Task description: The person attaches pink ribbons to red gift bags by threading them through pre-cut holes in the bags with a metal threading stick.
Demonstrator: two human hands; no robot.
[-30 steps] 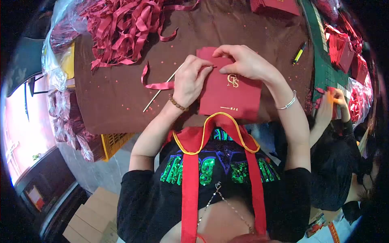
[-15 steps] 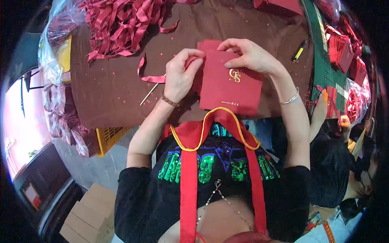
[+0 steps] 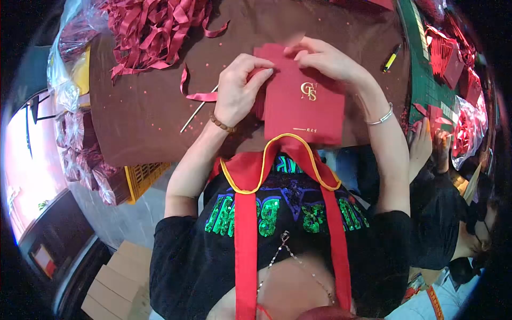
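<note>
A flat red gift bag (image 3: 304,109) with a gold logo lies in front of me at the table's near edge. More red pieces show beneath its upper left side. My left hand (image 3: 240,88) pinches at the bag's upper left edge, thumb against the fingers. At the top edge, my right hand (image 3: 325,61) has its fingers bent and closed on the bag; the exact grip is partly hidden. A loose red ribbon (image 3: 200,96) and a thin pale stick (image 3: 197,111) lie beside my left hand.
A heap of red ribbons (image 3: 154,34) lies at the back left of the brown-covered table (image 3: 128,117). On the right are a yellow-black marker (image 3: 392,58), a green mat (image 3: 421,74) and stacked red bags (image 3: 445,58). A co-worker's hands (image 3: 421,146) hold red ribbon there.
My right fingers have drawn closer together at the bag's top edge. My left hand stays at the left edge. The co-worker's hands have shifted with their ribbon.
</note>
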